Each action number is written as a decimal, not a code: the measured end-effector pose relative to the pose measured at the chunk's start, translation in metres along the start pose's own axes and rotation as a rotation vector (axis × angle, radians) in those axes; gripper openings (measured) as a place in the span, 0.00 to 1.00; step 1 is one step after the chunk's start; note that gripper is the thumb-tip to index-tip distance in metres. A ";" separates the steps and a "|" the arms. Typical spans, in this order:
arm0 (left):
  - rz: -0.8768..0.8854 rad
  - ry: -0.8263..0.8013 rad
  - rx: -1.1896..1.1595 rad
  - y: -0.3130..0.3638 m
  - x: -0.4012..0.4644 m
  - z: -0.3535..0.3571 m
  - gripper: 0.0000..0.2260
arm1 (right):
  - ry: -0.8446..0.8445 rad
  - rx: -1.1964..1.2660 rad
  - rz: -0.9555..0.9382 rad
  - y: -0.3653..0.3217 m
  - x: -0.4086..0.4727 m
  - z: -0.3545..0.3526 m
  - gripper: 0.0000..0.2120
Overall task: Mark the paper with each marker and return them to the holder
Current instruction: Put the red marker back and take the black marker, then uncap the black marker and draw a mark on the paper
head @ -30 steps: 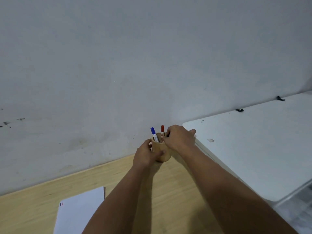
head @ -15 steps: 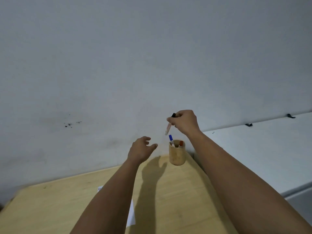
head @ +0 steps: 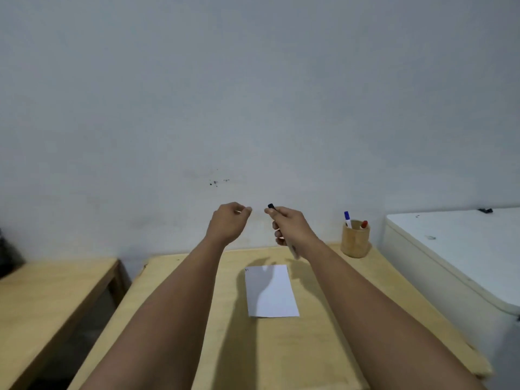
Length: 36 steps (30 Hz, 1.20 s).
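My right hand (head: 289, 226) grips a black-capped marker (head: 271, 206), cap end up and white barrel poking out below the palm. My left hand (head: 229, 220) hovers just left of the cap, fingers curled and holding nothing. Both hands are raised above the far end of the white paper (head: 269, 290), which lies flat on the wooden table (head: 332, 319) with small marks at its top left corner. The round wooden holder (head: 355, 241) stands at the table's far right corner, with a blue-capped marker (head: 347, 218) and a red-capped marker (head: 364, 224) in it.
A white cabinet top (head: 455, 249) adjoins the table on the right, higher than the table. A second wooden table (head: 50, 294) stands to the left across a gap. A pale wall with small dark specks (head: 215, 182) closes the far side.
My right hand lifted the black-capped marker out of the holder and carried it left, over the paper. My left hand let go of the holder and rose beside the cap. The view swung left.
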<state>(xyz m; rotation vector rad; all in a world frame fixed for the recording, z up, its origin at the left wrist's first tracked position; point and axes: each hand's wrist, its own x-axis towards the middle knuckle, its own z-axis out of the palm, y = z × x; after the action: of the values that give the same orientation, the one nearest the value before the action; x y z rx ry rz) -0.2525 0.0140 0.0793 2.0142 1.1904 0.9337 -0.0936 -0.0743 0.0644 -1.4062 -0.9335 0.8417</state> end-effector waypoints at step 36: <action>0.050 -0.141 1.000 -0.177 -0.008 0.053 0.19 | 0.074 0.514 0.128 0.079 0.064 0.026 0.14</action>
<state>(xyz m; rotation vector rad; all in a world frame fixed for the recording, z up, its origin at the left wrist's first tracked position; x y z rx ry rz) -0.2952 0.0708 -0.0919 2.7956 1.7286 0.1622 -0.0860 -0.0048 -0.0132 -1.0447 -0.5214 1.0315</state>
